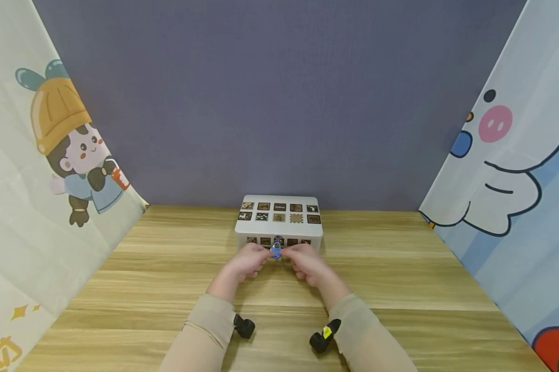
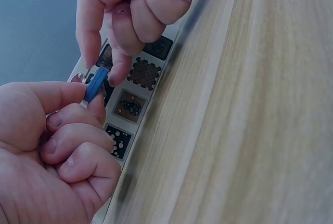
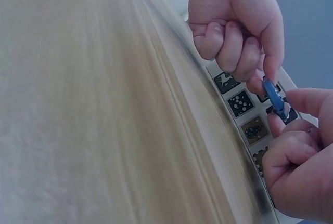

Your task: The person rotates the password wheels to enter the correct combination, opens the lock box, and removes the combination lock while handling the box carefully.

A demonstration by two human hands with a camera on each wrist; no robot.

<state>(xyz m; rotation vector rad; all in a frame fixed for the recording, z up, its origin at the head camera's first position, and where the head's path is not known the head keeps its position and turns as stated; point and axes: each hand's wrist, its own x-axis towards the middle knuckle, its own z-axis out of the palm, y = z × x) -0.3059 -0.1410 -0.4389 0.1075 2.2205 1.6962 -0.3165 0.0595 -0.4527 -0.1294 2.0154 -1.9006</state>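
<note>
A small blue padlock (image 1: 276,250) hangs at the metal clasp on the front of a white box (image 1: 279,226). My left hand (image 1: 250,259) pinches the padlock's left side between thumb and forefinger, the other fingers curled into the palm. From the right, my right hand (image 1: 305,262) has its thumb and forefinger about the other side of the padlock (image 3: 276,98), the rest of its fingers folded in. Seen in the left wrist view, the padlock (image 2: 96,84) is edge-on between the two hands. Fingertips partly hide the clasp.
The box carries rows of small dark and brown pictures on its lid and front. It stands on a wood-grain table (image 1: 167,289), close to a grey-blue back panel (image 1: 279,103). Printed cartoon sheets rise at the left (image 1: 9,181) and right (image 1: 540,206).
</note>
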